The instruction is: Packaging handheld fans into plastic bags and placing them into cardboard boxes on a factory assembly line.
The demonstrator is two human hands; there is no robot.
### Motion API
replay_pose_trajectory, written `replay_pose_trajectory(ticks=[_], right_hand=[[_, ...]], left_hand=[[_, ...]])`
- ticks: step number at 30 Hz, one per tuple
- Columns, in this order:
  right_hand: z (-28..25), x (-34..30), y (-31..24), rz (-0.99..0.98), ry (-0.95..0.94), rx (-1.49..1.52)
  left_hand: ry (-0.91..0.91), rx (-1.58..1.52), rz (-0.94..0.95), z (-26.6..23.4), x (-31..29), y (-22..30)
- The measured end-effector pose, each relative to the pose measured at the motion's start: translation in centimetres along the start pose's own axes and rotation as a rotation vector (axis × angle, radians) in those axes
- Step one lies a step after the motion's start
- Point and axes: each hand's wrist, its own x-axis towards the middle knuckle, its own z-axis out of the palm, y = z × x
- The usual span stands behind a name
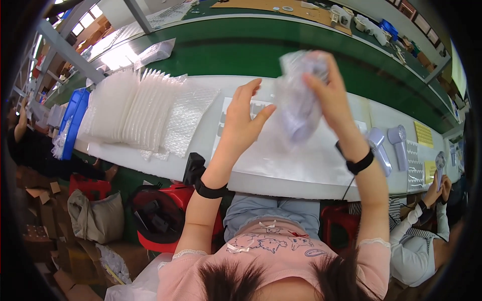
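Observation:
Over the white work surface, my right hand (331, 93) grips a pale purple device in a clear plastic bag (299, 108). The device is blurred by motion and looks like a handheld fan. My left hand (246, 118) is just left of it, apart from it, fingers spread and holding nothing. Beneath both hands lies a white sheet (281, 160) with grey cut-out shapes along its edge. To the left, a row of bubble-wrap bags (135, 110) stands packed together, with one bubble bag (188, 120) lying flat at its end.
Two pale purple devices with handles (398, 145) lie right of my right wrist, near yellow sticker sheets (423, 134). A blue tray (75, 120) stands at the far left. Beyond the table runs a green conveyor belt (216, 50). A co-worker (422, 251) sits at right, handling a similar device.

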Motion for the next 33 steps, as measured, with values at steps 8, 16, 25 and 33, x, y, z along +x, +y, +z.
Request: replay_pose_trajectory(ticks=[8, 16, 25, 33], right_hand=[[-7.1, 12.9, 7.0, -0.386, -0.126, -1.402], [-8.0, 16.6, 16.9, -0.398, -0.167, -1.595], [-4.3, 17.2, 18.7, -0.3, -0.114, -1.538], [-2.6, 15.5, 13.8, -0.461, 0.315, -0.94]], left_hand=[[0.014, 1.196, -0.201, -8.7, -4.0, -6.1], [-0.061, 1.131, -0.164, -9.3, -5.2, -8.4], [-0.026, 1.183, -0.093, -9.7, -5.1, -8.9], [0.157, 0.737, 0.184, -6.9, -3.9, -4.9]])
